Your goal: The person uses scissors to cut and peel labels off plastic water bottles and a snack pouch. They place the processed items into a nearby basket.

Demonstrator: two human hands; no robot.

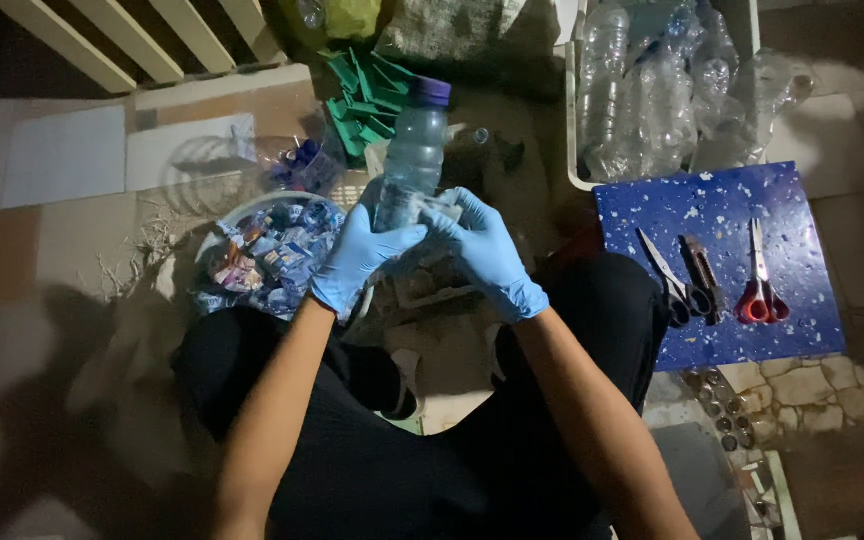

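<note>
Carefully now: the left hand (357, 258) wraps its gloved fingers (397, 240) shut around the clear bottle (414, 150) at mid-frame, while the right hand (487, 255) pinches the loose label (432, 207) at its lower body. Hold the bottle firmly and peel evenly, I judge. A bowl of scraps (272, 255) sits left; scissors (762, 280) lie right.

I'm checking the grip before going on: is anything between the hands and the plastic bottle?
Nothing visible. The left hand and right hand, both in blue gloves, are already on the lower part of the plastic bottle, which is held upright with its purple cap on.
</note>
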